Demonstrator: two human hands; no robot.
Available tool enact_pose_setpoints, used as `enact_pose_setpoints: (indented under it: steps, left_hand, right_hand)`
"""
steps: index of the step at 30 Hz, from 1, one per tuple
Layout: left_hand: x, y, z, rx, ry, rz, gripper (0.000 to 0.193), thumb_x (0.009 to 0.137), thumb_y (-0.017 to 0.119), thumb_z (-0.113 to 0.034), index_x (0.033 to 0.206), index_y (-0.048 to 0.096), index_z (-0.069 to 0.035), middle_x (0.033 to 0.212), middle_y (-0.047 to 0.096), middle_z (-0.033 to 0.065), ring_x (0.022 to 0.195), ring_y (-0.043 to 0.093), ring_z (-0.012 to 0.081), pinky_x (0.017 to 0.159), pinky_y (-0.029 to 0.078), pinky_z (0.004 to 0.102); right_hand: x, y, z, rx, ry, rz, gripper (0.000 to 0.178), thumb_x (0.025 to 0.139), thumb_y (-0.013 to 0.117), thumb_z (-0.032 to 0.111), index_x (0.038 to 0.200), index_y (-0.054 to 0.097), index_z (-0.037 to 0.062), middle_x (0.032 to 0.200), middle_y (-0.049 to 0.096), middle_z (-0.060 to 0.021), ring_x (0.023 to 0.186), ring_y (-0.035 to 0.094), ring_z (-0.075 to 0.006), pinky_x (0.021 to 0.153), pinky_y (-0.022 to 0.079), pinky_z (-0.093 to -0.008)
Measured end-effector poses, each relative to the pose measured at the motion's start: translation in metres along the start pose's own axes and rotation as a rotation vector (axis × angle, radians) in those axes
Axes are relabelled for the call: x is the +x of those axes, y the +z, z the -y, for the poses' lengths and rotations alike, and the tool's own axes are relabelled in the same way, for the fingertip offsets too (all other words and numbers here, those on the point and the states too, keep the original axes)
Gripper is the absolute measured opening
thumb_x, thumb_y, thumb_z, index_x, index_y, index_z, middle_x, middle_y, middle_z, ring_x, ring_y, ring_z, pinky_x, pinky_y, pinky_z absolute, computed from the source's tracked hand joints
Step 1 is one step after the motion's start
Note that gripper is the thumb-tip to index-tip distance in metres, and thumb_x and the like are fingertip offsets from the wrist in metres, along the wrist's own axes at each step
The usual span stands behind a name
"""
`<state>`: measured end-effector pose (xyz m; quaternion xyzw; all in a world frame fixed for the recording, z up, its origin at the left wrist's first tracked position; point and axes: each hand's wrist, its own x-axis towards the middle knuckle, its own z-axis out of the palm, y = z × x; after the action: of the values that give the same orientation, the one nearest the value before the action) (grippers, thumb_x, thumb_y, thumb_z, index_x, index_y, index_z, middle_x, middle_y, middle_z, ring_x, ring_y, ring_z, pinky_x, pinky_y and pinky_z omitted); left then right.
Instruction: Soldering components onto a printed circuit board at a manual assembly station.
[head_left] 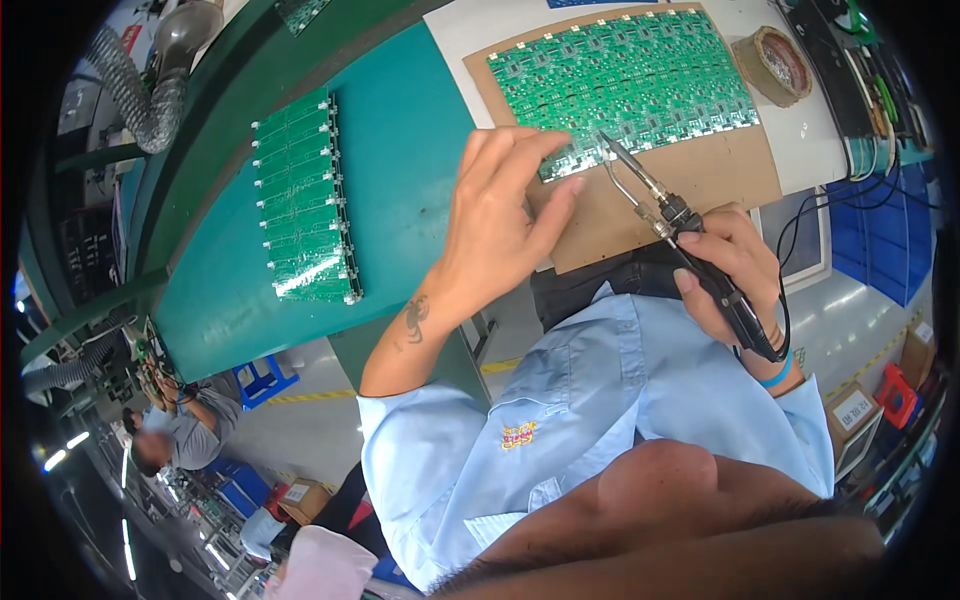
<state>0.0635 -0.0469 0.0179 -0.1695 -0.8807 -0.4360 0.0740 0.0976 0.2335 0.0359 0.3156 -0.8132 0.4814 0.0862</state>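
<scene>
Grn PCB panel [625, 85] w/ silvery specks, blk soldering-iron handle [735, 310], tan board [690, 172], teal mat [400, 180], lt-blue shirt [590, 370]

stack [300, 205] lies on mat [395, 190], left. panel [620, 85] on card [660, 190], right of stack. pot [772, 65] right of panel. left hand [500, 205] at panel's near left corner. iron [682, 213] in right hand [737, 260], right of left hand, tip over panel's near edge.

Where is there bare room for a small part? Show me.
Free: the green mat between the narrower green boards and the left hand; and the lower right of the cardboard, between the circuit panel and the right hand. Crowded: the panel's lower left, where left hand and soldering tool are close together.
</scene>
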Motion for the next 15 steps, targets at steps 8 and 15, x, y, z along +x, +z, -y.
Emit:
enact_pose_setpoints:
  steps: [8,15]
  left_hand:
    - [0.0,0.0,0.015,-0.008,0.042,0.008,0.034,0.089,0.08,-0.01,0.122,0.073,-0.004,0.111,0.068,0.009,0.099,0.057,0.0253,0.093,0.049,0.0349]
    - [0.001,-0.01,0.012,0.135,0.081,0.023,0.034,0.088,0.079,-0.008,0.121,0.074,-0.006,0.122,0.071,0.0088,0.114,0.06,0.029,0.104,0.045,0.042]
  right_hand:
    - [0.001,0.007,-0.002,0.02,-0.02,-0.021,0.046,0.073,0.077,-0.003,0.119,0.075,-0.0014,0.103,0.069,-0.0158,0.083,0.061,-0.0263,0.08,0.051,-0.0367]
    - [0.002,0.008,0.005,0.0,-0.007,-0.036,0.048,0.07,0.076,-0.006,0.118,0.075,-0.002,0.1,0.072,-0.0149,0.079,0.061,-0.0259,0.077,0.052,-0.0362]
